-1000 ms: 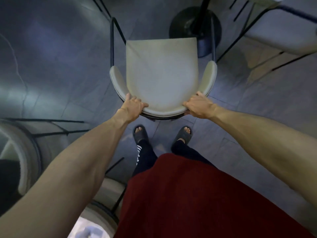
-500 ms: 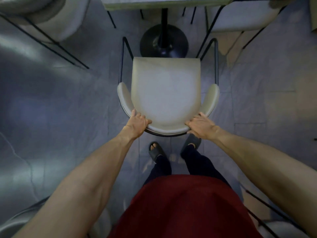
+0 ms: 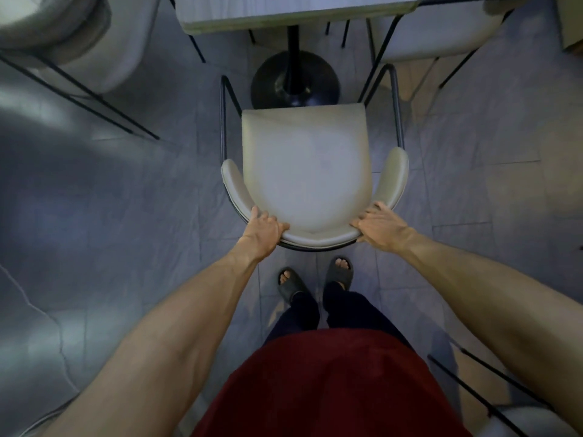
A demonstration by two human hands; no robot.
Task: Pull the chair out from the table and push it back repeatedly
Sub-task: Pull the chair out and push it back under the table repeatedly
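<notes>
Cream chair (image 3: 306, 171), left hand (image 3: 263, 230) and right hand (image 3: 380, 227) with grip curled round its backrest; a skewed push could ram the pedestal (image 3: 295, 82) just beyond it.

The cream padded chair (image 3: 306, 165) stands between the person's dark slippers (image 3: 339, 274) and the pale flat-topped table (image 3: 296, 11), its seat just before the table's round black base (image 3: 315, 86).
</notes>
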